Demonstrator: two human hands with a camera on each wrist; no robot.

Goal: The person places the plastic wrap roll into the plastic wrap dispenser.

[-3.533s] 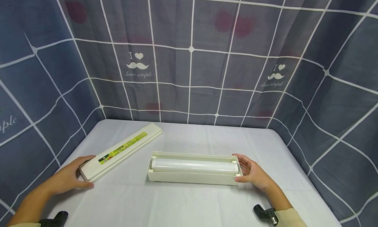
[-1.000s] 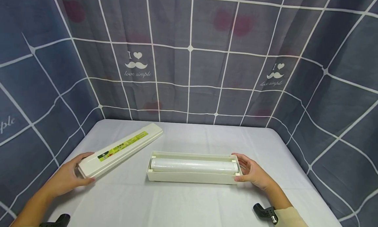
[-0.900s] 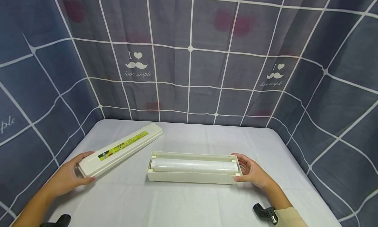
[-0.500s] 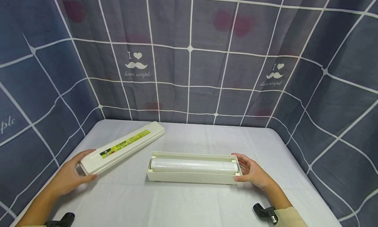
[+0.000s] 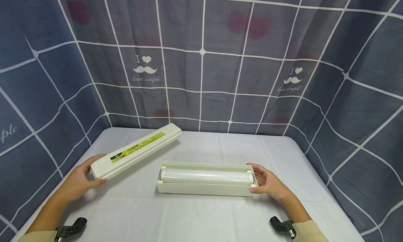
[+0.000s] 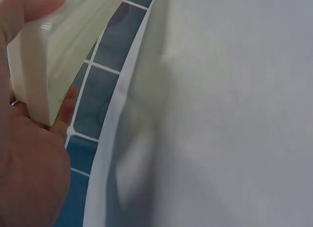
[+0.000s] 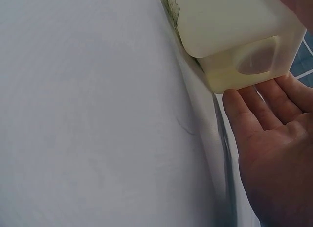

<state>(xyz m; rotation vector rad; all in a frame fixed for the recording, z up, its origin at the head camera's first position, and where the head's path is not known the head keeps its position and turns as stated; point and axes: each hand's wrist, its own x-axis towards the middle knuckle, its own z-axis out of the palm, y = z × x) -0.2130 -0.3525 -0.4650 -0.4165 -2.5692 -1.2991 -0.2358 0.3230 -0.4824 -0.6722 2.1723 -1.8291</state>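
Observation:
My left hand grips the near left end of a long white lid with a yellow-green label. The lid is slanted, its far end raised over a shadow on the table. In the left wrist view, thumb and fingers lie on either side of the lid. An open cream dispenser box lies at centre, holding a white roll of cling film. My right hand holds the box's right end, thumb in front and fingers behind. The right wrist view shows fingertips at the box end.
A white cloth covers the table. Dark blue-grey checked curtains stand behind it and along both sides. Black wrist mounts sit on both forearms near the front.
My left hand has lifted the lid off the table and moved it slightly right and away from me, far end rising. My right hand and the box stay put.

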